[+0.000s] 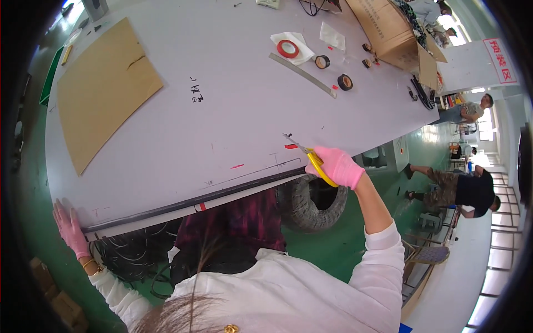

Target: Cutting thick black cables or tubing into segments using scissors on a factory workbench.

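Note:
My right hand (336, 166), in a pink glove, grips scissors (315, 161) with yellow handles. Their blades point away from me over the tabletop. The fingers also lie by the right end of a long black tube or strip (194, 201), but whether they touch it I cannot tell. The tube runs along the near edge of the table, with a red mark (202, 207) just below its middle. At the tube's left end my left hand (70, 228), gloved in pink too, rests on the table corner with its fingers stretched out.
Brown cardboard (105, 94) lies on the left of the table (222, 116). Farther right are a metal ruler (302, 75), red tape (287, 49), black tape rolls (345, 82) and a cardboard box (388, 33). Coiled black cables (130, 250) sit below the table. Other people stand at the right.

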Available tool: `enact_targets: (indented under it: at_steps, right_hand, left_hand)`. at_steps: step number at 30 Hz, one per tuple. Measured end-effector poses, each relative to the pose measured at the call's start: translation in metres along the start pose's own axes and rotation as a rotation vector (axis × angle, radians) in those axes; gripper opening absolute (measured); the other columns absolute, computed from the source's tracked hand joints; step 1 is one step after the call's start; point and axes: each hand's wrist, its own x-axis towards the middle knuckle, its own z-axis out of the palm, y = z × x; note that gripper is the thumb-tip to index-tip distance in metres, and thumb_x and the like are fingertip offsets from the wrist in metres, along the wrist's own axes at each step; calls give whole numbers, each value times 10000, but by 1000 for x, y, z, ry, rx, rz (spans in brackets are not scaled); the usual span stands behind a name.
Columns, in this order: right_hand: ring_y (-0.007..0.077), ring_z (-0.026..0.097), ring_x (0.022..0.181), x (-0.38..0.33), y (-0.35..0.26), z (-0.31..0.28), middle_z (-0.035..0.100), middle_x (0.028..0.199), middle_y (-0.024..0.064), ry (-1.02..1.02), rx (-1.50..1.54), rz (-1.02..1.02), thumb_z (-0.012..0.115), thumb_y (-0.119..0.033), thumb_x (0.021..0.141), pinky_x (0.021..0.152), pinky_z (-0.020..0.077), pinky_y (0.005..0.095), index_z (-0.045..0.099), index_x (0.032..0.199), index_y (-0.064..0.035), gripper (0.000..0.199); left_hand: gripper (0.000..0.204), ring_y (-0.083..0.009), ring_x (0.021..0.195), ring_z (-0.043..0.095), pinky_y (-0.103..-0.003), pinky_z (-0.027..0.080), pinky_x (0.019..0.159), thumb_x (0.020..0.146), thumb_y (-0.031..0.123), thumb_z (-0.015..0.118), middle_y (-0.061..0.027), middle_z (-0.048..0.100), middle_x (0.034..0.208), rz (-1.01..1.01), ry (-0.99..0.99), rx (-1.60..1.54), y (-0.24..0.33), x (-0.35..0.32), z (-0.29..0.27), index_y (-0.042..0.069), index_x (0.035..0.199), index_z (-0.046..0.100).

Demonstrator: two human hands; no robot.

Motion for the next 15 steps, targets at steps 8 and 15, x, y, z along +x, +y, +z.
enact_targets:
  at_steps: [8, 15]
  right_hand:
    - [401, 620, 797, 11, -5, 5, 632, 797, 214, -48, -132, 165, 673, -374, 853, 701, 494, 427, 560, 896, -7, 386]
    - [390, 627, 805, 14, -9, 7, 647, 818, 198, -81, -211, 199, 665, -402, 864, 716, 501, 432, 563, 936, -17, 405]
  left_hand:
    - [596, -344, 1415, 274, -421, 229, 1152, 983, 437, 428, -117, 343, 1526, 8, -7, -11, -8, -1, 6, 130, 1486, 343]
    - [588, -346, 1413, 275, -421, 231, 1150, 985, 437, 417, -115, 344, 1526, 9, 1, -15, -5, -1, 6, 135, 1484, 347]
